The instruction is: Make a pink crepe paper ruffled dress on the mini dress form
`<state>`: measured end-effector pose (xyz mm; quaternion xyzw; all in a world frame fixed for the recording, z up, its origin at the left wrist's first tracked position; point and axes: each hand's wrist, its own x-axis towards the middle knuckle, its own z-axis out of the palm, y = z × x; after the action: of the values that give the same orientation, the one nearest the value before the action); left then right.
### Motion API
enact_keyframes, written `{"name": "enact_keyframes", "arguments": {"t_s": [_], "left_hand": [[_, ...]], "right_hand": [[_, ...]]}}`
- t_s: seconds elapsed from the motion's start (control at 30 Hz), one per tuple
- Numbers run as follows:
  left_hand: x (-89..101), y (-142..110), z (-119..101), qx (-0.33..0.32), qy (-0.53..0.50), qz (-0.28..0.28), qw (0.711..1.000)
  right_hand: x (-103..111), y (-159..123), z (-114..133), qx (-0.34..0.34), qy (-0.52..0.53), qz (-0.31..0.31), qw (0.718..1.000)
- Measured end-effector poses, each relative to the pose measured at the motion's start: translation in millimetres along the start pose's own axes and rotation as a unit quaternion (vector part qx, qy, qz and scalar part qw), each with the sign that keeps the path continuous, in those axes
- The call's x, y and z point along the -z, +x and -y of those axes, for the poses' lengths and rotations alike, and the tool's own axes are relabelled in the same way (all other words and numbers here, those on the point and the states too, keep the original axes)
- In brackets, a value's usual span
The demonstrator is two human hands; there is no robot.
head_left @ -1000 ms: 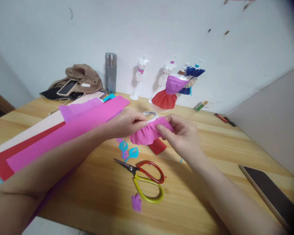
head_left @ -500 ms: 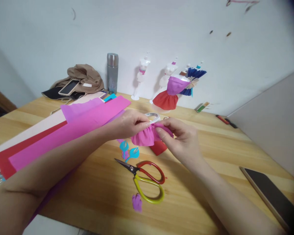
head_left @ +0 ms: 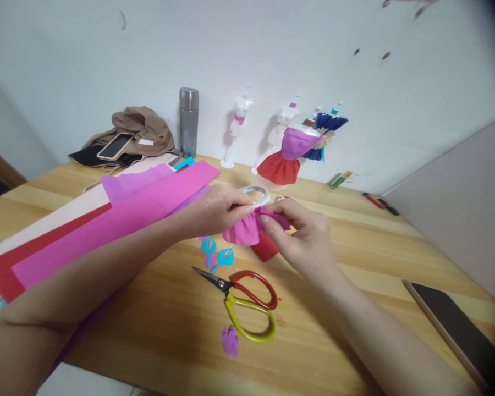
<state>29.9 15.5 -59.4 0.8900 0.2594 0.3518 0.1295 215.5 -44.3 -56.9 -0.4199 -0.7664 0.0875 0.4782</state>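
Note:
Between my two hands is a gathered strip of pink crepe paper (head_left: 244,230), its lower edge fanned out in pleats. My left hand (head_left: 220,209) pinches the gathered top edge. My right hand (head_left: 299,225) grips the strip's other end between thumb and fingers. Just behind the strip is a roll of white tape (head_left: 262,193), partly covered by my left hand. Scissors (head_left: 231,286) with one red and one yellow handle lie below my hands. Blue leaf-shaped cutouts (head_left: 223,257) and a red piece (head_left: 266,247) rest beneath the strip.
Long crepe paper sheets (head_left: 119,228) spread across the left side. Dressed mini mannequins (head_left: 281,165), a flask (head_left: 188,124) and a brown cloth (head_left: 148,129) stand or lie along the wall. A large phone (head_left: 445,324) lies at right, a purple scrap (head_left: 231,342) in front.
My right hand has shifted slightly left and its end of the pink strip has drawn in a little. The left hand keeps its pinch.

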Motion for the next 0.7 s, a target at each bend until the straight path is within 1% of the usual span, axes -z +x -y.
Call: {"name": "enact_keyframes", "arguments": {"t_s": [0.07,0.17,0.23,0.27,0.33,0.37,0.43,0.5,0.57,0.63,0.7], "left_hand": [[0.3,0,1,0.001,-0.007,0.005,1.000],[1.5,-1,4,0.003,-0.019,0.008,1.000],[1.8,-1,7,-0.007,-0.037,0.005,0.999],[1.7,-1,8,-0.017,-0.050,0.002,0.999],[0.9,0,10,-0.038,-0.072,0.001,0.997],[0.5,0,10,-0.046,-0.077,0.001,0.996],[0.2,0,11,-0.055,-0.074,0.003,0.996],[1.3,1,9,-0.062,-0.051,0.006,0.997],[4.0,1,5,-0.086,-0.021,0.002,0.996],[7.4,1,0,-0.127,0.014,-0.003,0.992],[10.4,2,-5,-0.151,0.064,-0.002,0.986]], "right_hand": [[4,-1,1,0.028,0.008,0.018,0.999],[9,-2,-4,0.052,0.074,0.065,0.994],[11,-3,-9,0.036,0.123,0.069,0.989],[11,-3,-11,0.019,0.133,0.052,0.990],[10,-2,-13,-0.011,0.110,-0.012,0.994],[9,-1,-13,-0.012,0.081,-0.047,0.996],[8,1,-12,0.024,0.014,-0.091,0.995],[8,2,-10,0.076,-0.032,-0.091,0.992],[9,2,-8,0.105,-0.054,-0.067,0.991],[10,2,-7,0.103,-0.061,-0.043,0.992],[11,2,-6,0.090,-0.062,-0.023,0.994]]}}
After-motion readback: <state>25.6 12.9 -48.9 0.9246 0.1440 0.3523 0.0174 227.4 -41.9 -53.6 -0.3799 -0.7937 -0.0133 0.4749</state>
